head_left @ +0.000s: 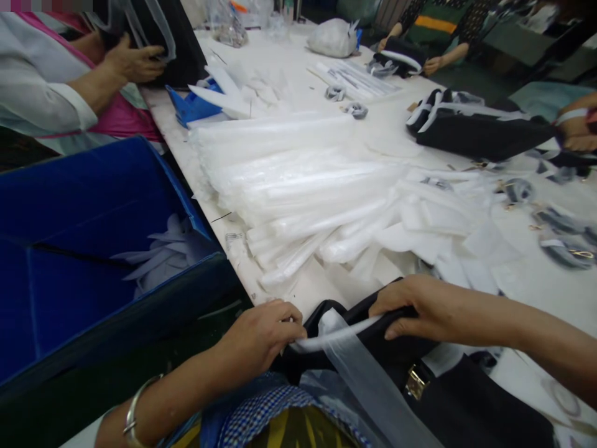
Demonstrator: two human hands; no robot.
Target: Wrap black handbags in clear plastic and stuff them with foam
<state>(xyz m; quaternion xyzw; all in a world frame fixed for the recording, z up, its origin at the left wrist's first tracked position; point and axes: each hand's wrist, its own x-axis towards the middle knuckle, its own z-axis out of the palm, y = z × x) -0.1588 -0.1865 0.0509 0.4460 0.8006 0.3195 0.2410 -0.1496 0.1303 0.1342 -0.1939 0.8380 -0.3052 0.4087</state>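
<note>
A black bag (476,398) with a gold-coloured clasp (416,381) lies at the table's near edge, against my lap. My left hand (268,333) pinches the left end of the bag's opening, where a white strip (342,333) runs along the edge. On the opposite side my right hand (410,311) grips the black rim, thumb outside and fingers reaching over it. Between my hands a translucent plastic-like band (368,379) crosses the rim and hangs down the front. What lies inside the bag is hidden.
Clear plastic sleeves (298,180) are heaped on the white table (536,280). A blue bin (84,205) with white pieces stands left. Another black bag (480,127) and wrapped straps (566,242) lie right. Co-workers handle black bags at the left, back and right.
</note>
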